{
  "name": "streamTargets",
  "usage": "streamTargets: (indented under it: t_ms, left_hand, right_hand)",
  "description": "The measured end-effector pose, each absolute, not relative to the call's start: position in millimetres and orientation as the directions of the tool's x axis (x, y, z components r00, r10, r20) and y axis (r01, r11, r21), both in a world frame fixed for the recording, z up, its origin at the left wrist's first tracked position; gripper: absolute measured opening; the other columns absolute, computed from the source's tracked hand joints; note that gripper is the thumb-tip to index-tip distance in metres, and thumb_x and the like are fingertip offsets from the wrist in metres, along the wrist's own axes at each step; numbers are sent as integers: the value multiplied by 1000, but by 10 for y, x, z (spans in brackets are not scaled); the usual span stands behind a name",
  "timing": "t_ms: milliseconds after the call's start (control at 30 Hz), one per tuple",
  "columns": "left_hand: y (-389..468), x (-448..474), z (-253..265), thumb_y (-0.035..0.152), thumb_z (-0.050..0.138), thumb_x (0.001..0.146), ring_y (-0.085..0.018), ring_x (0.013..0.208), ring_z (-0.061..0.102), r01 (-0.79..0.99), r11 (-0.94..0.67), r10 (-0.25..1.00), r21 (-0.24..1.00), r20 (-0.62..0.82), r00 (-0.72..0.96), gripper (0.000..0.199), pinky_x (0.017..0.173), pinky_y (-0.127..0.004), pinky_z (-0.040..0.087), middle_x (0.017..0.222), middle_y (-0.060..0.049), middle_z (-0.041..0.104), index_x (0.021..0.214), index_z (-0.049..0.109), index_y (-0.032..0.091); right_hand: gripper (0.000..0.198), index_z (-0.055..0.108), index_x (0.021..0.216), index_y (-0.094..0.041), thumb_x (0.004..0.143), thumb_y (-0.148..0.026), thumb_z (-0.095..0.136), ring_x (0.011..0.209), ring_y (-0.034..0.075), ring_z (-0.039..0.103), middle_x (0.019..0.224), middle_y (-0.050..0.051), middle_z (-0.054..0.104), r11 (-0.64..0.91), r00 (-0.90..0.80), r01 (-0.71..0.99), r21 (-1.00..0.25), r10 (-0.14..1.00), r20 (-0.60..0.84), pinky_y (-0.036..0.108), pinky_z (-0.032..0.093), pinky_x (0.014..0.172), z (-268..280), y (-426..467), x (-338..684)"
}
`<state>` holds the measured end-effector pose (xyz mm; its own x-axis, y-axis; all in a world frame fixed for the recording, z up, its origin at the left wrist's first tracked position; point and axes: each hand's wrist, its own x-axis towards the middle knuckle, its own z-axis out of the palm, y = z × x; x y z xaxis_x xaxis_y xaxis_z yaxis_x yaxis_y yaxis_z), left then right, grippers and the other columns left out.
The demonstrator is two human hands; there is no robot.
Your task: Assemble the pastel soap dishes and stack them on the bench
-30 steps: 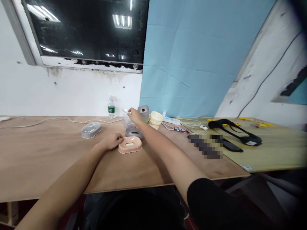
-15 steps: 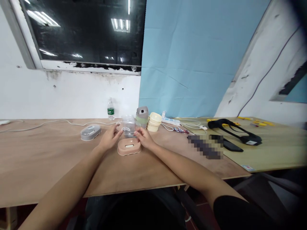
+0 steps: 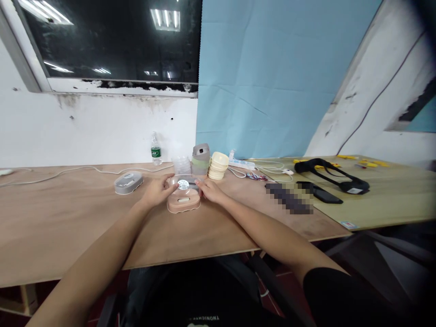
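A clear plastic cover (image 3: 183, 185) with a round white printed label is held between my two hands. My left hand (image 3: 159, 190) grips its left edge, thumb on the near face. On the opposite edge, my right hand (image 3: 210, 190) pinches it with thumb and fingers. Just below, a pink oval plastic box (image 3: 184, 203) with a slot in its top stands on the table; the cover overlaps its back part, and I cannot tell whether they touch. A grey box (image 3: 128, 182) of like shape, with a clear cover and label on top, lies to the left.
Behind my hands stand a stack of clear covers (image 3: 181, 164), stacked grey and green boxes (image 3: 200, 160) and a stack of cream boxes (image 3: 218, 166). A water bottle (image 3: 156, 150) is by the wall. Rightward lie a power strip (image 3: 241, 163), cables and a black strap-like object (image 3: 332, 176).
Both hands have brought the clear cover nearer, from behind the pink box to partly over it. Its label now faces me more squarely. The camera view has shifted slightly.
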<state>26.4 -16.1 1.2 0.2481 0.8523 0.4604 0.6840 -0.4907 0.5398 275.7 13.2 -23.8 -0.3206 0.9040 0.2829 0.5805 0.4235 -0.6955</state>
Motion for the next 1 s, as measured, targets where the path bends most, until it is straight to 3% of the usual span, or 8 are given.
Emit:
streamTargets:
  t_ms: [200, 400, 800, 1000]
  left_hand:
    - [-61, 216, -74, 65, 43, 84, -18, 64, 58, 737, -466, 876, 489, 373, 305, 58, 57, -27, 38, 71, -3, 65, 105, 66, 16]
    - [-17, 203, -139, 64, 33, 88, -21, 71, 60, 761, -475, 879, 442, 270, 392, 57, 61, -29, 41, 81, -6, 69, 87, 67, 18]
    - [-32, 185, -126, 62, 34, 88, -20, 72, 59, 760, -511, 860, 401, 252, 444, 54, 62, -29, 40, 79, -5, 68, 89, 66, 19]
    - [-30, 186, -130, 60, 32, 90, -21, 79, 60, 731, -523, 851, 439, 226, 473, 53, 70, -31, 44, 88, -5, 69, 94, 66, 20]
  right_hand:
    - [70, 53, 46, -19, 90, -68, 28, 55, 15, 57, 50, 3, 58, 425, -401, 640, -640, 895, 194, 29, 44, 68, -245, 148, 2773]
    - [72, 52, 44, -21, 90, -68, 24, 50, 15, 54, 46, 3, 56, 401, -430, 706, -584, 898, 97, 31, 45, 66, -281, 173, 2772]
    - [68, 56, 49, -18, 89, -68, 31, 48, 14, 53, 50, 4, 59, 412, -480, 684, -602, 876, 54, 27, 43, 59, -286, 191, 2803]
    - [69, 55, 49, -19, 88, -70, 29, 47, 13, 52, 50, 4, 59, 417, -479, 684, -598, 876, 62, 28, 42, 57, -267, 171, 2795]
